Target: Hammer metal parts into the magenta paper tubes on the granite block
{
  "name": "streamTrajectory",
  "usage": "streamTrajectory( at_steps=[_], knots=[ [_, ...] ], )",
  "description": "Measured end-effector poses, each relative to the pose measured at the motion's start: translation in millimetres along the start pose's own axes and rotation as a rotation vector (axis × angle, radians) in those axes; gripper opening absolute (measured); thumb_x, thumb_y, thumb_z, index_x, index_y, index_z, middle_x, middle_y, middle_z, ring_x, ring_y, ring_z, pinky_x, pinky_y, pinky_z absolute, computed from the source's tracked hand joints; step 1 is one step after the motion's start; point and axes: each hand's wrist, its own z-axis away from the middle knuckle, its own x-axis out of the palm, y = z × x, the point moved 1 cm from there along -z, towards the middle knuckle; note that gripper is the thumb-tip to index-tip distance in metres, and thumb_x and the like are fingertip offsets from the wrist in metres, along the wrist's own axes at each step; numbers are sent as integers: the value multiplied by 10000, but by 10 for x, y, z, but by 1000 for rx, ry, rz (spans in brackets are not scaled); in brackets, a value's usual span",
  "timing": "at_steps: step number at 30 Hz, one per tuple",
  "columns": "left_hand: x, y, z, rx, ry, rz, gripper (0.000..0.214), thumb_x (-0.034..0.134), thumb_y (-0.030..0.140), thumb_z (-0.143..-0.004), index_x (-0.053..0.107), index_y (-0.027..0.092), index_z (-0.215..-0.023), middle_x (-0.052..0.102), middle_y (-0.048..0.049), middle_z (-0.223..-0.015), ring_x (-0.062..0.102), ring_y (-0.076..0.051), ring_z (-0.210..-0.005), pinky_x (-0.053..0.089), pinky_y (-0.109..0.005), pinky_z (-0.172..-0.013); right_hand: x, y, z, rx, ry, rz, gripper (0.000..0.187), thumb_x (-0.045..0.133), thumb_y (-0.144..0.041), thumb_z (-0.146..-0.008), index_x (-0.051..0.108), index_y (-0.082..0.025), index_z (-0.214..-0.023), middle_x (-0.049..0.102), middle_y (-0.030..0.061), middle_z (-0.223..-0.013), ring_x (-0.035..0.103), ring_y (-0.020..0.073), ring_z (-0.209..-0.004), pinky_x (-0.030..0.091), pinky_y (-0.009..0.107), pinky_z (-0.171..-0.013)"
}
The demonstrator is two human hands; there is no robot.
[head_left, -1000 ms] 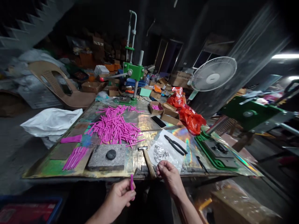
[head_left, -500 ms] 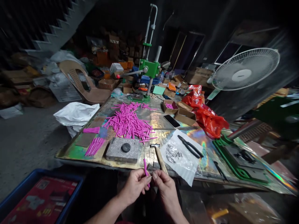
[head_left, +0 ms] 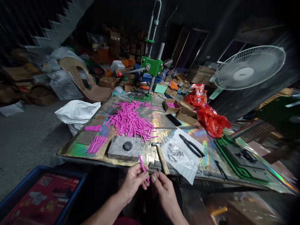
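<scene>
My left hand (head_left: 134, 181) pinches a thin pink stick (head_left: 141, 162), tilted with its top end leaning left. Close beside it my right hand (head_left: 164, 189) has thumb and forefinger pressed together near the stick's lower part; whatever they hold is too small to make out. Both hands are just off the table's front edge. Beyond them a hammer (head_left: 161, 157) lies by a grey stone block (head_left: 123, 148) bearing a black disc (head_left: 127, 146). Small metal pieces (head_left: 174, 152) and black-handled pliers (head_left: 191, 146) rest on a white sheet (head_left: 188, 170).
A large heap of pink sticks (head_left: 130, 120) covers the table's middle, with neat rows (head_left: 96, 144) to its left. Behind stand a green hand press (head_left: 151, 65), small cardboard boxes (head_left: 187, 115) and a phone (head_left: 173, 120). A blue crate (head_left: 81, 181) sits low at left; a fan (head_left: 243, 74) stands right.
The pink stick in my left hand has tipped further left. My right fingertips have drawn slightly apart from it. The whole view has shifted a little.
</scene>
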Motion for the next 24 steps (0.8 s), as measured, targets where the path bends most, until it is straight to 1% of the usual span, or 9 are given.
streamTrajectory(
  at_steps=[3, 7, 14, 18, 24],
  knots=[
    [-31, 17, -5, 0, 53, 87, 291, 712, 342, -606, 553, 143, -746, 598, 13, -559, 541, -98, -479, 411, -186, -436, 28, 50, 9, 27, 52, -34, 358, 574, -509, -712, 468, -183, -609, 384, -53, -522, 280, 88, -456, 223, 222, -428],
    [-45, 24, -9, -29, 65, 181, 265, 723, 312, -609, 546, 141, -707, 619, 4, -588, 558, -96, -513, 427, -182, -461, 44, 127, 26, 68, 81, -77, 377, 590, -518, -689, 447, -180, -600, 336, -58, -538, 235, 88, -489, 196, 219, -446],
    [-20, 21, -11, -56, 79, 262, 300, 752, 310, -579, 543, 136, -706, 616, 12, -581, 550, -79, -499, 427, -168, -457, 59, 114, 40, 71, 88, -74, 378, 580, -518, -687, 434, -184, -588, 333, -55, -531, 233, 92, -494, 188, 224, -446],
    [-15, 14, -14, -60, 85, 267, 317, 761, 316, -564, 541, 135, -704, 617, 12, -575, 547, -78, -493, 429, -168, -455, 56, 114, 41, 68, 90, -64, 375, 572, -516, -693, 434, -186, -580, 337, -54, -521, 234, 93, -489, 186, 227, -444],
    [-11, 6, -12, -55, 72, 252, 297, 752, 307, -580, 545, 135, -706, 615, 11, -579, 549, -81, -500, 426, -173, -457, 54, 114, 48, 72, 101, -63, 371, 573, -512, -690, 438, -185, -579, 361, -49, -525, 256, 99, -496, 204, 230, -460]
  ],
)
